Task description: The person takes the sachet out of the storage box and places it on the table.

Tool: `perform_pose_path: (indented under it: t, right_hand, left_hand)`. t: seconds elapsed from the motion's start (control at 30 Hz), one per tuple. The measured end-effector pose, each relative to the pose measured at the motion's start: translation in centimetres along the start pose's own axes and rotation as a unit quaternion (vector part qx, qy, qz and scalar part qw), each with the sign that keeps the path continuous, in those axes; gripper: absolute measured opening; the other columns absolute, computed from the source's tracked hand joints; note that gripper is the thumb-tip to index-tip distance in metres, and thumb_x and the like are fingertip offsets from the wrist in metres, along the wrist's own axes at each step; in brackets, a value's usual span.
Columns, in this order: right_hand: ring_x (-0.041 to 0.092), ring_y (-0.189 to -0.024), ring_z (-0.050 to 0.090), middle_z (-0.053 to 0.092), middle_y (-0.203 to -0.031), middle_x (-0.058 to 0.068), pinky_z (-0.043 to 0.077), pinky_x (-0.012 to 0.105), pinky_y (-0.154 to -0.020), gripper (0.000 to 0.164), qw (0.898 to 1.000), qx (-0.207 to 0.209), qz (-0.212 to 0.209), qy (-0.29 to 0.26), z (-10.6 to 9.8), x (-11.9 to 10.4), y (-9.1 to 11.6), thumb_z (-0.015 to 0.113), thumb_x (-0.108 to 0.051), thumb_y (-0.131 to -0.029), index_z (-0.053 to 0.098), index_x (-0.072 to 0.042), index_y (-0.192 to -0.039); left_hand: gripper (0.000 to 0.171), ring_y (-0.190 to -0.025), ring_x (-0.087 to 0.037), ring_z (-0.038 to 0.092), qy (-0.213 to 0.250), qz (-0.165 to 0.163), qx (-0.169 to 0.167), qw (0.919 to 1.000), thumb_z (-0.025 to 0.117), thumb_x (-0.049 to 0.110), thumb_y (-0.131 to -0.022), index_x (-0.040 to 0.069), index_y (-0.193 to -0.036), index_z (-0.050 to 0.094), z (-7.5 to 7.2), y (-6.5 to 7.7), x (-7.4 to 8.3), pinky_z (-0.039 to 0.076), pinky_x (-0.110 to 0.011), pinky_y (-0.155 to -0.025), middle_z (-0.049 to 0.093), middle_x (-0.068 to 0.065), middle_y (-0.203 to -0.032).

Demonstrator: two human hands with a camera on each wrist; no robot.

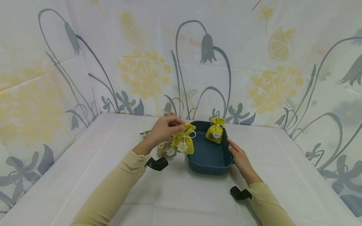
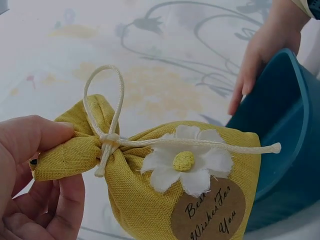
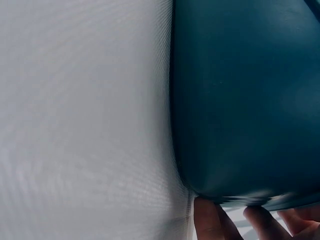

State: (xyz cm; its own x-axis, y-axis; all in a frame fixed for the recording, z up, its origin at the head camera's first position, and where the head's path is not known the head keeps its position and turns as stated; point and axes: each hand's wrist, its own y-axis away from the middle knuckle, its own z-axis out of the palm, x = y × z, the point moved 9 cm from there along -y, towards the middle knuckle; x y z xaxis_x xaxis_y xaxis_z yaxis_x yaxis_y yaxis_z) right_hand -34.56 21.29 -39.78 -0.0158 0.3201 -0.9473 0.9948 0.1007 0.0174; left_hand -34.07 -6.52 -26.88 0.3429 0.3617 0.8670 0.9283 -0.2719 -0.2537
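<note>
My left hand [image 1: 165,129] pinches the gathered top of a yellow drawstring pouch [image 2: 150,170], held up beside the left wall of a blue bin [image 1: 209,157]. A white cloth daisy and a round brown label reading "Best Wishes For You" are on its front. Inside the bin, at the back right, another yellow pouch [image 1: 215,133] stands upright. My right hand [image 1: 238,158] rests against the bin's right side; in the right wrist view its fingertips [image 3: 207,217] touch the bin wall, and its fingers look fairly straight in the left wrist view.
A beige pouch [image 1: 165,150] with a white daisy stands on the white table [image 1: 175,194] left of the bin, partly behind the held pouch. Farther back, partly hidden by my left hand, are a greenish item [image 1: 145,133] and a pinkish one [image 1: 169,114]. A flower-printed curtain [image 1: 192,78] hangs behind.
</note>
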Motion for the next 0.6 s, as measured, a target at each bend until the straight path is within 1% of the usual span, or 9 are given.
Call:
perform_pose_path:
  t: [0.1,0.17,0.27,0.37,0.5,0.6]
  right_hand:
    - [0.034,-0.138,0.013,0.012,-0.154,0.013,0.030,0.056,-0.100,0.048,1.000,-0.001,0.003,-0.002,0.0,0.1,0.0,0.030,-0.022,-0.104,0.021,-0.012,-0.149]
    - [0.034,-0.138,0.013,0.012,-0.154,0.013,0.030,0.056,-0.100,0.048,1.000,-0.002,0.005,-0.003,0.1,0.1,0.0,0.030,-0.022,-0.104,0.021,-0.012,-0.150]
    - [0.033,-0.138,0.013,0.012,-0.154,0.013,0.030,0.056,-0.100,0.048,1.000,-0.002,0.005,-0.005,0.1,0.1,0.1,0.030,-0.021,-0.104,0.021,-0.012,-0.149]
    - [0.033,-0.138,0.014,0.013,-0.154,0.012,0.031,0.055,-0.100,0.047,1.000,0.001,0.006,-0.008,0.0,0.1,0.0,0.031,-0.020,-0.104,0.022,-0.013,-0.149]
    - [0.033,-0.138,0.014,0.013,-0.154,0.012,0.031,0.056,-0.100,0.047,1.000,0.000,0.005,-0.005,0.0,0.0,0.0,0.030,-0.020,-0.104,0.021,-0.013,-0.149]
    - [0.034,-0.138,0.014,0.012,-0.154,0.013,0.031,0.055,-0.100,0.048,1.000,-0.001,0.005,-0.003,-0.1,0.0,0.0,0.031,-0.021,-0.104,0.021,-0.012,-0.149]
  left_hand:
    - [0.019,-0.085,-0.019,0.060,0.012,-0.005,0.006,0.9999,0.067,0.017,-0.087,0.008,-0.103,0.070,-0.8,0.1,-0.4,0.052,-0.035,-0.075,0.061,-0.005,-0.100]
    - [0.020,-0.087,-0.020,0.059,0.022,-0.010,0.009,0.9997,0.068,0.018,-0.087,0.007,-0.104,0.069,-1.3,0.3,-0.6,0.051,-0.039,-0.078,0.061,-0.006,-0.102]
    - [0.021,-0.088,-0.020,0.058,0.023,-0.019,0.016,0.9994,0.068,0.019,-0.087,0.006,-0.104,0.069,-2.3,0.5,-1.1,0.049,-0.043,-0.082,0.063,-0.006,-0.102]
    - [0.021,-0.090,-0.020,0.058,0.026,-0.028,0.025,0.9990,0.067,0.020,-0.087,0.007,-0.103,0.068,-3.4,0.7,-1.5,0.048,-0.040,-0.082,0.064,-0.006,-0.101]
    - [0.022,-0.091,-0.020,0.058,0.030,-0.032,0.038,0.9983,0.067,0.021,-0.087,0.007,-0.104,0.067,-4.8,0.9,-2.2,0.048,-0.033,-0.078,0.064,-0.005,-0.100]
    - [0.023,-0.091,-0.021,0.059,0.036,-0.034,0.043,0.9978,0.067,0.021,-0.087,0.006,-0.105,0.067,-5.7,1.1,-2.8,0.049,-0.035,-0.080,0.064,-0.006,-0.101]
